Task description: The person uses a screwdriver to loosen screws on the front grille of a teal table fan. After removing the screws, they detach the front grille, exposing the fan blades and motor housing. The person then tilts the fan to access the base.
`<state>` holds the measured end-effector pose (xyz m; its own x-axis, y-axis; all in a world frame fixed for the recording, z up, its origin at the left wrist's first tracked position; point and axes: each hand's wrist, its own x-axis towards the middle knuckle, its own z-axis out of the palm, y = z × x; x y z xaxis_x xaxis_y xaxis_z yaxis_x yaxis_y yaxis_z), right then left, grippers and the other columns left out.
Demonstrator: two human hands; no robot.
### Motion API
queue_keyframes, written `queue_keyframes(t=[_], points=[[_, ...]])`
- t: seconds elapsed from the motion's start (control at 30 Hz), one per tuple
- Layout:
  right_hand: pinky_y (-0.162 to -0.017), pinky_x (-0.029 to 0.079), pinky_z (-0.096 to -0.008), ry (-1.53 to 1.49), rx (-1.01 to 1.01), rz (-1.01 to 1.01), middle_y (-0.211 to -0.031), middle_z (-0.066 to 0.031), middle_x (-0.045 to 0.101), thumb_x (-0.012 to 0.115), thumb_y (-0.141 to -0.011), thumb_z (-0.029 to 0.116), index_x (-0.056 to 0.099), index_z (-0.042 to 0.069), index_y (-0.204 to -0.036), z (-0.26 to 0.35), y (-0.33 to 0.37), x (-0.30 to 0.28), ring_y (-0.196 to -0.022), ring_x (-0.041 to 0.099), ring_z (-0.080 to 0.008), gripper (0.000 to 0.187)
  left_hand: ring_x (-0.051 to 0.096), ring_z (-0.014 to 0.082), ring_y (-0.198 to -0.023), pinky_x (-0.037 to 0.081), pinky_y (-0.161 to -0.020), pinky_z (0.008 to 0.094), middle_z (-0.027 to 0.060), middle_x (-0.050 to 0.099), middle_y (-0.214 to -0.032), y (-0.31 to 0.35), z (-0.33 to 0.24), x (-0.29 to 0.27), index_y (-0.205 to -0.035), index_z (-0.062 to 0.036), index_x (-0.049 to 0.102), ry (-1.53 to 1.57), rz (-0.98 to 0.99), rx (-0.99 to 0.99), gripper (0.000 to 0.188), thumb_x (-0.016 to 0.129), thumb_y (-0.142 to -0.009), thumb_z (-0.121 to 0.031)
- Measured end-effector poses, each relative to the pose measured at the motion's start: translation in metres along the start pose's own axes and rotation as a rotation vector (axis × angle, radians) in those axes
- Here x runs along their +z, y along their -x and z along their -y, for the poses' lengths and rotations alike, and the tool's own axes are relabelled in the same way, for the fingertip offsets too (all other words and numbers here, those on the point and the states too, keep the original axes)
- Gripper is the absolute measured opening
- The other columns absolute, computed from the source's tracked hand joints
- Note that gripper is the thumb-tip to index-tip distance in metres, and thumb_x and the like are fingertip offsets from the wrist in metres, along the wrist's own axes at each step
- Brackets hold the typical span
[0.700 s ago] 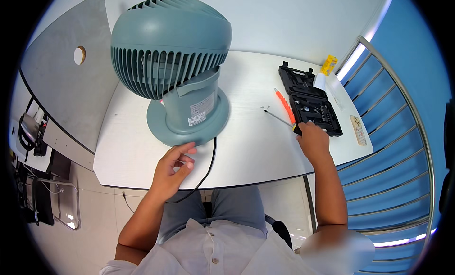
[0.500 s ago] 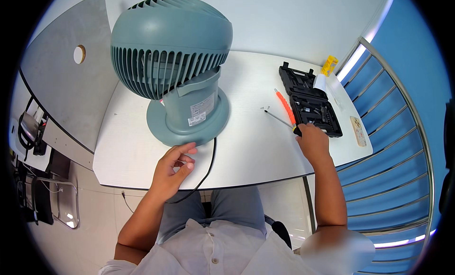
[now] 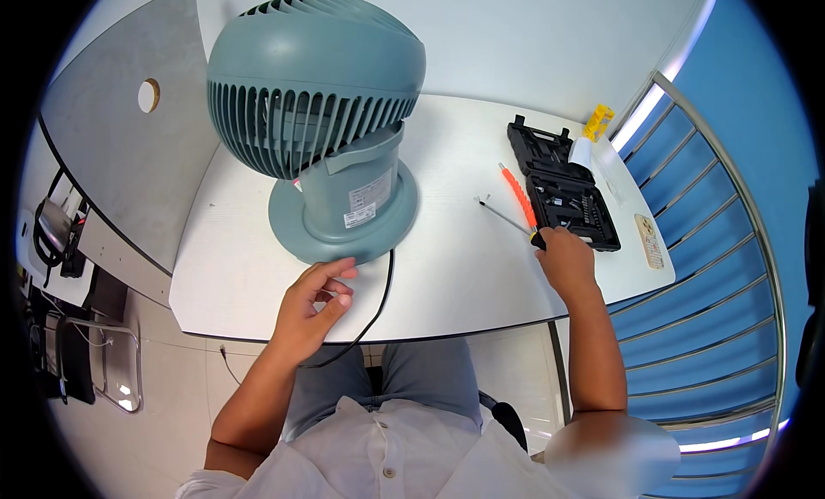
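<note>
On the left of the white table [image 3: 455, 284] stands a grey-green fan [image 3: 318, 56], its round slatted head tilted over a round base. My left hand [image 3: 314, 310] rests at the table's front by the base, fingers loosely bent and apart, holding nothing. A black cord [image 3: 384, 297] runs from the fan past this hand and over the edge. Toward the right, my right hand [image 3: 569, 258] is closed around the handle of a screwdriver [image 3: 505, 216], whose thin shaft points left. Small screws [image 3: 485, 196] lie near its tip. An orange ribbed flexible shaft [image 3: 518, 194] lies beside the screwdriver.
An open black tool case [image 3: 563, 183] with bits sits beyond my right hand. Behind it are a yellow object [image 3: 598, 121] and a white piece [image 3: 581, 152]. A beige printed strip [image 3: 649, 241] lies at the right edge, beside a metal railing [image 3: 730, 181]. A grey partition [image 3: 112, 155] stands left.
The view has shifted very slightly, so the fan and table sit a little further right. Both hands stay almost where they were, the right still holding the screwdriver.
</note>
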<state>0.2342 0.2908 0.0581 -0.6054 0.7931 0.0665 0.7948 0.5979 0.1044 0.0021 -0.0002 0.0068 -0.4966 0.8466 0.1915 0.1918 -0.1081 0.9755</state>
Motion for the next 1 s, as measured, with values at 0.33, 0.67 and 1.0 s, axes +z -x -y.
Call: queue_keyframes(t=[0.33, 0.67, 1.0], points=[[-0.076, 0.052, -0.0403, -0.008, -0.03, 0.015, -0.097, -0.0107, 0.063, 0.069, -0.082, 0.018, 0.062, 0.007, -0.101, 0.002, 0.01, -0.01, -0.092, 0.063, -0.0294, 0.023, 0.057, 0.0145, -0.097, 0.043, -0.089, 0.0304, 0.0083, 0.059, -0.117, 0.001, -0.005, -0.002, -0.131, -0.0033, 0.052, -0.009, 0.022, -0.019, 0.047, 0.063, -0.089, -0.02], [-0.075, 0.05, -0.0391, -0.15, -0.117, -0.034, -0.091, -0.0102, 0.062, 0.069, -0.081, 0.017, 0.063, 0.007, -0.1, 0.008, 0.042, -0.032, -0.088, 0.062, -0.0294, 0.022, 0.057, 0.013, -0.095, 0.044, -0.084, 0.0282, 0.0057, 0.059, -0.114, -0.007, -0.008, 0.008, -0.128, -0.0054, 0.055, -0.074, 0.066, 0.013, 0.044, 0.063, -0.086, -0.014], [-0.076, 0.048, -0.0358, -0.459, -0.334, 0.096, -0.092, -0.0081, 0.062, 0.07, -0.08, 0.015, 0.063, 0.01, -0.113, 0.006, 0.085, -0.06, -0.088, 0.06, -0.0276, 0.034, 0.058, 0.0133, -0.078, 0.046, -0.066, 0.026, 0.0054, 0.06, -0.099, -0.047, -0.028, 0.046, -0.118, -0.0081, 0.061, -0.411, 0.101, 0.154, 0.039, 0.067, -0.081, -0.004]])
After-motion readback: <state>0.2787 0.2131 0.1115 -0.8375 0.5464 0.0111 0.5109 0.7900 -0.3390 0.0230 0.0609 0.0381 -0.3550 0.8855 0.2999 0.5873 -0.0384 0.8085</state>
